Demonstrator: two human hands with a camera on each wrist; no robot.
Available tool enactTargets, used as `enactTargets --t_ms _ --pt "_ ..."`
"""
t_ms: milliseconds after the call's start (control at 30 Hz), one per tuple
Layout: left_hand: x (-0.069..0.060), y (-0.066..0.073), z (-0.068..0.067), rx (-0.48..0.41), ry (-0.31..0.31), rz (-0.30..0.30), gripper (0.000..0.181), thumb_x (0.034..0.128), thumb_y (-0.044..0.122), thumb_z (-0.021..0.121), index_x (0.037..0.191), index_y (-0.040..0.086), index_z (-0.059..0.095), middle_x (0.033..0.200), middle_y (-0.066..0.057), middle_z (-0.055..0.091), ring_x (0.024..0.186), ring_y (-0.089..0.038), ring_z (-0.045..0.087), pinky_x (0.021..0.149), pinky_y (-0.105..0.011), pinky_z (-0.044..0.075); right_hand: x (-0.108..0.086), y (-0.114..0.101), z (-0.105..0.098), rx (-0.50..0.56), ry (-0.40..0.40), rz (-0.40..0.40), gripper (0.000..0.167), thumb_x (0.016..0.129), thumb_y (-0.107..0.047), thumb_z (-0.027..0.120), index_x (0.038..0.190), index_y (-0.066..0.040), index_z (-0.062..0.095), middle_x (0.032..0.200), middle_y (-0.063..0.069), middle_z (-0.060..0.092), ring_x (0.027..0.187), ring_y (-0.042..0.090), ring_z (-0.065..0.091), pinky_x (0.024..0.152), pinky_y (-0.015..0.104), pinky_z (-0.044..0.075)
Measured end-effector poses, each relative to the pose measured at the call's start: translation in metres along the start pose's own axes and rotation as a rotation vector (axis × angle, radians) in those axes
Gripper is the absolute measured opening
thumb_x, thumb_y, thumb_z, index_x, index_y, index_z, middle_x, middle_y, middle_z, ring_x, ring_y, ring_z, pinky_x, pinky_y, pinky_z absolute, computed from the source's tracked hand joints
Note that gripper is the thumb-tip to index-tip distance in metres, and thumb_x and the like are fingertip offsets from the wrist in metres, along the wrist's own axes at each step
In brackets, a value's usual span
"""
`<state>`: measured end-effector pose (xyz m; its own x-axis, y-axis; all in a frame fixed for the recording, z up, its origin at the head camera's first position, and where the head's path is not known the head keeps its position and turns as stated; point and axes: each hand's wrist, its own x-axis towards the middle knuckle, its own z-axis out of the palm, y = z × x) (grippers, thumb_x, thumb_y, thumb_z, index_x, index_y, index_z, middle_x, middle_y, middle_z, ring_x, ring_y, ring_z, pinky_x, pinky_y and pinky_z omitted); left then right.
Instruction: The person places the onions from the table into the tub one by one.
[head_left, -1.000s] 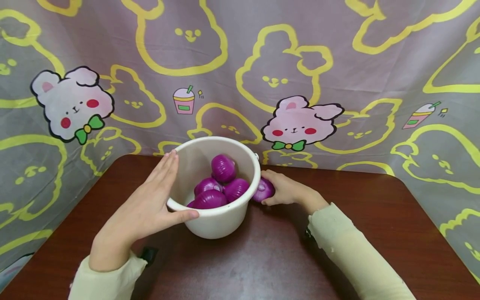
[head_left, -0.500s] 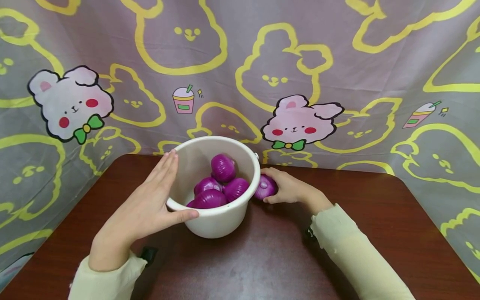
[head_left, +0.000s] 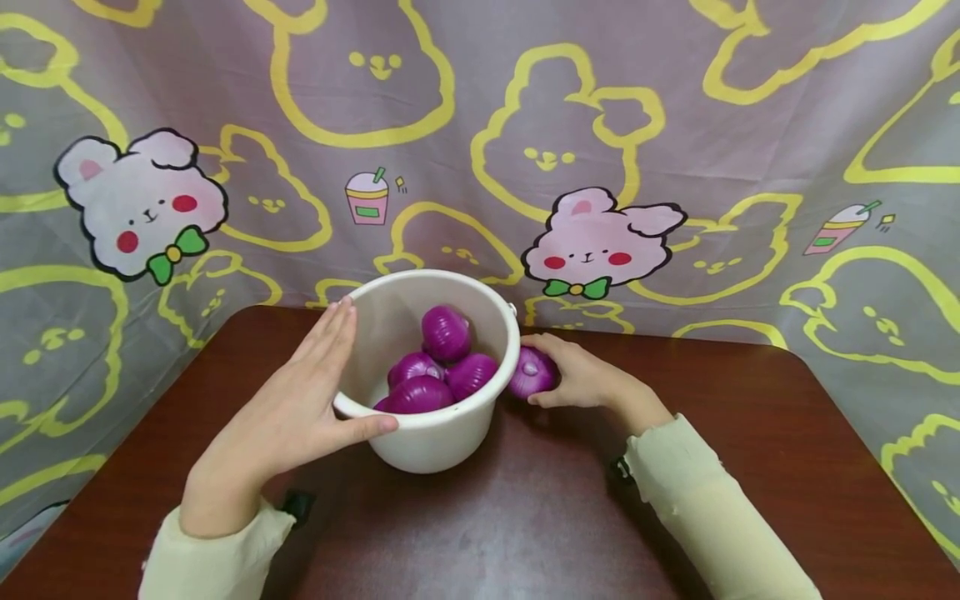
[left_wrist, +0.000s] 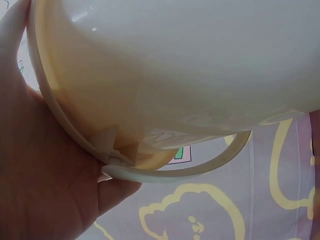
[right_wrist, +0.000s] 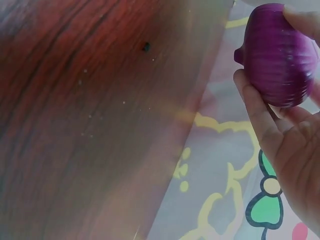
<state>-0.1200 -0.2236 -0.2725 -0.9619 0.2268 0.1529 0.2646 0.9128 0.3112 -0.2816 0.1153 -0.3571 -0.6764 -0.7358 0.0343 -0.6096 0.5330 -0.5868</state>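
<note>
In the head view a white bucket (head_left: 433, 442) stands on the table, its mouth facing up and toward me. Several purple onions (head_left: 470, 377) lie inside. My left hand (head_left: 281, 408) holds the bucket's left side, thumb laid on the near rim and long fingers spread along the left rim. The left wrist view shows the bucket's outer wall (left_wrist: 210, 65) and its white handle (left_wrist: 200, 167) close to that hand. Just outside the right rim, my right hand (head_left: 581, 373) grips another purple onion (head_left: 533, 373) between thumb and fingers. Its underside is hidden from the head view.
A dark reddish-brown wooden table (head_left: 487, 533) lies beneath. Behind and at both sides hangs a grey-pink cloth (head_left: 465, 100) with yellow outlines and cartoon bunnies. Small pale specks and a dark spot (right_wrist: 145, 47) show on the wood in the right wrist view.
My right hand has shifted slightly to the right with the onion, away from the bucket's side. The left hand and the bucket stay in place.
</note>
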Motion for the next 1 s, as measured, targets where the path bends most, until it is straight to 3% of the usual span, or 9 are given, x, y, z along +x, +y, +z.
enactTargets --t_ms 600,1000 --pt "0.000 -0.002 0.001 0.002 0.012 0.009 0.121 0.0789 0.068 0.069 0.158 0.000 0.009 0.168 -0.012 0.004 0.156 -0.032 0.003 0.119 -0.058 0.025 -0.014 -0.002 -0.006 0.077 0.071 -0.057 0.077 0.076 -0.022 0.086 0.142 -0.017 0.048 0.137 0.005 0.056 0.120 0.024 0.057 0.100 0.046 0.052" --pt "-0.001 -0.001 0.000 0.008 0.016 0.014 0.121 0.0784 0.068 0.069 0.158 -0.001 0.009 0.168 -0.013 0.004 0.156 -0.031 0.004 0.119 -0.058 0.026 -0.029 -0.005 -0.012 0.065 0.111 -0.025 0.078 0.076 -0.024 0.085 0.143 -0.014 0.047 0.137 0.007 0.056 0.117 0.024 0.058 0.096 0.044 0.055"
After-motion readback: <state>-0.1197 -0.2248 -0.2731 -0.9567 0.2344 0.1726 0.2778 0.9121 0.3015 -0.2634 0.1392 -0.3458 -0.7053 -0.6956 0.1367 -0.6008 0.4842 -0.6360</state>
